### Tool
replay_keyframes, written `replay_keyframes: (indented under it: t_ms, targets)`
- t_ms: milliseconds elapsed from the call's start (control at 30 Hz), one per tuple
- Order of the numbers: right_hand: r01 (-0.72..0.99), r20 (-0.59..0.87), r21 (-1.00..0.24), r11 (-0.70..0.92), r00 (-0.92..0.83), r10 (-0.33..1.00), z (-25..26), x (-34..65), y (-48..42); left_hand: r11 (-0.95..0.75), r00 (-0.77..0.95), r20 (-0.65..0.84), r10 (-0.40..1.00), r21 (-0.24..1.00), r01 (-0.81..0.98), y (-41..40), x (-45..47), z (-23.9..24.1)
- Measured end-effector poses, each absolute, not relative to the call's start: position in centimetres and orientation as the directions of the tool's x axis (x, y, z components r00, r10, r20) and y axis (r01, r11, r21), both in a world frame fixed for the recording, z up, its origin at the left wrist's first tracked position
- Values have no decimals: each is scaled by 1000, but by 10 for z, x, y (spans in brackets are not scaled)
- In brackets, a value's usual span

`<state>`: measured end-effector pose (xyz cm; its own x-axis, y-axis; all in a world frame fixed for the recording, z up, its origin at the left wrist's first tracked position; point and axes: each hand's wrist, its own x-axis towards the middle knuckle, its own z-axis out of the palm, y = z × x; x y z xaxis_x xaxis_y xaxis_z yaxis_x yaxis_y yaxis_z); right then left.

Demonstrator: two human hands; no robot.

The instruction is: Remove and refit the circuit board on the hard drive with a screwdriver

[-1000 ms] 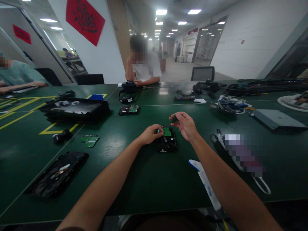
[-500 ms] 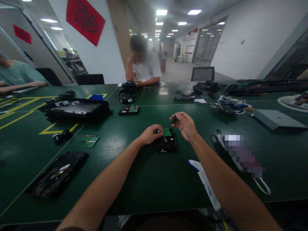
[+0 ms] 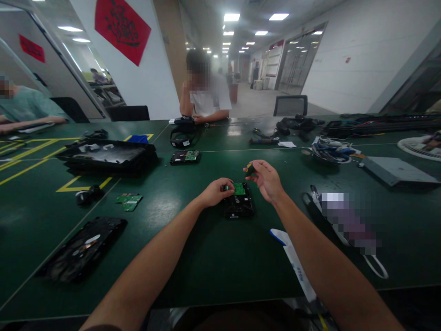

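A black hard drive [image 3: 238, 209] lies on the green table in front of me, with a green circuit board [image 3: 239, 188] on its far part. My left hand [image 3: 219, 192] grips the drive's far left side, its fingers bent over the board's edge. Just beyond the drive's right corner, my right hand [image 3: 265, 179] is raised above the table. Its thumb and fingers pinch a small dark green piece with yellow on it [image 3: 250, 169]; I cannot make out its exact kind.
Another hard drive [image 3: 185, 157] lies farther back. To the left are a loose circuit board [image 3: 129, 201], a black casing [image 3: 82, 248] and a stack of black trays [image 3: 106, 154]. A white-and-blue strap [image 3: 299, 262] passes by my right forearm. A person [image 3: 210, 99] sits opposite.
The small piece in my right hand has turned, so yellow shows on it now. Both hands and the hard drive have stayed almost in place.
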<state>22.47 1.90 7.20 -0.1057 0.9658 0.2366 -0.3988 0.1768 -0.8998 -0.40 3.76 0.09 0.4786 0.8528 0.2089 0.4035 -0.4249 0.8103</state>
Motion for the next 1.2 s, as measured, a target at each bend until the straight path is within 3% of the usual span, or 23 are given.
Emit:
replay_keyframes:
  t_ms: [1200]
  targets:
    - [-392, 236, -901, 187, -80, 968, 71, 224, 19, -419, 478, 201, 855, 811, 409, 37, -4, 3]
